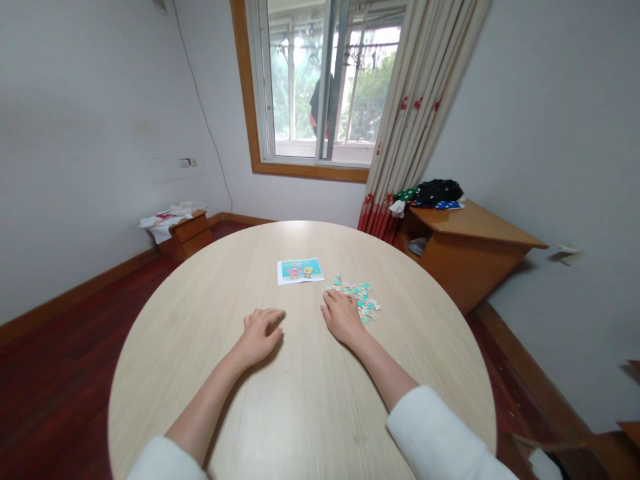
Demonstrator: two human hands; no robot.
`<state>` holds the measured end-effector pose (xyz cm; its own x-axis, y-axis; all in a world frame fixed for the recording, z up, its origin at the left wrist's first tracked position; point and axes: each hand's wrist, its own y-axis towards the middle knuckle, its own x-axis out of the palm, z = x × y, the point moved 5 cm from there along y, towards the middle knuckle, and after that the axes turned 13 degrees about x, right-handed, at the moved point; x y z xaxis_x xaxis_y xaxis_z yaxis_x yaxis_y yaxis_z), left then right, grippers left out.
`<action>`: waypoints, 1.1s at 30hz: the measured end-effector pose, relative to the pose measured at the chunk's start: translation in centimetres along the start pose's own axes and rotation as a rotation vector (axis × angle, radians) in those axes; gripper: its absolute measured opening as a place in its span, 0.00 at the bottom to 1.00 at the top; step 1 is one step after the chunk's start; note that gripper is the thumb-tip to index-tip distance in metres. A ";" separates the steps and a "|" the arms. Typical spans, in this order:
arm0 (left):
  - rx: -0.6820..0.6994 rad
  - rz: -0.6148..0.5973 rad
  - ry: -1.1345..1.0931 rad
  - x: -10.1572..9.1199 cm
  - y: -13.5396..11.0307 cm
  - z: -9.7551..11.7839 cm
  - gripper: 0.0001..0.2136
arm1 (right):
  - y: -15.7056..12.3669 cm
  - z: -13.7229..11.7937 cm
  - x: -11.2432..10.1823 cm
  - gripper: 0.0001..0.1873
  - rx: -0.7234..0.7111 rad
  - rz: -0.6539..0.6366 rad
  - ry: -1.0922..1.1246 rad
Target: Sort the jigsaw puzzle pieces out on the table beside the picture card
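My left hand rests on the round table with thumb and fingers apart and nothing visible in it. Over the near left part of a loose pile of jigsaw puzzle pieces lies my right hand, its fingers spread and pointing away from me. It covers some of the pieces, and whether a fingertip presses on one is too small to tell. The pieces are turquoise on some faces and pale on others. Beyond both hands lies a printed picture card with a pink and a yellow cartoon figure on turquoise.
The pale wood-grain table fills the middle of the view. Behind it are a window and a long curtain. A wooden desk with clothes on top stands at right, and a low wooden cabinet at left.
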<state>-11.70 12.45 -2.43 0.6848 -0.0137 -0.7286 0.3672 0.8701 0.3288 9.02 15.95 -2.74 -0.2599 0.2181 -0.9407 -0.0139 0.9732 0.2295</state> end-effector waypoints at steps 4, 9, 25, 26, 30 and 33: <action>0.011 -0.050 0.093 0.3 0.0 0.3 0.17 | -0.1 -0.1 -0.4 0.16 -0.016 0.008 0.001; 0.045 -0.070 0.140 0.5 0.0 0.2 0.18 | -0.2 -0.5 -0.6 0.14 -0.067 0.017 0.047; 0.009 0.036 0.019 0.1 0.0 -0.4 0.15 | -0.2 -0.4 -0.4 0.15 -0.061 0.012 0.050; 0.008 0.026 0.035 0.1 0.0 -0.4 0.15 | -0.2 -0.4 -0.4 0.15 -0.062 0.012 0.047; 0.008 0.000 0.088 0.1 0.0 -0.4 0.15 | -0.2 -0.4 -0.5 0.15 -0.054 -0.003 0.050; -0.002 -0.019 0.123 0.2 0.0 -0.4 0.16 | -0.3 -0.5 -0.7 0.15 -0.050 -0.021 0.061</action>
<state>-11.86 12.63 -2.85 0.5953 0.0306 -0.8029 0.3780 0.8711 0.3135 8.69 15.48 -2.00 -0.3172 0.1915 -0.9288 -0.0675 0.9724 0.2235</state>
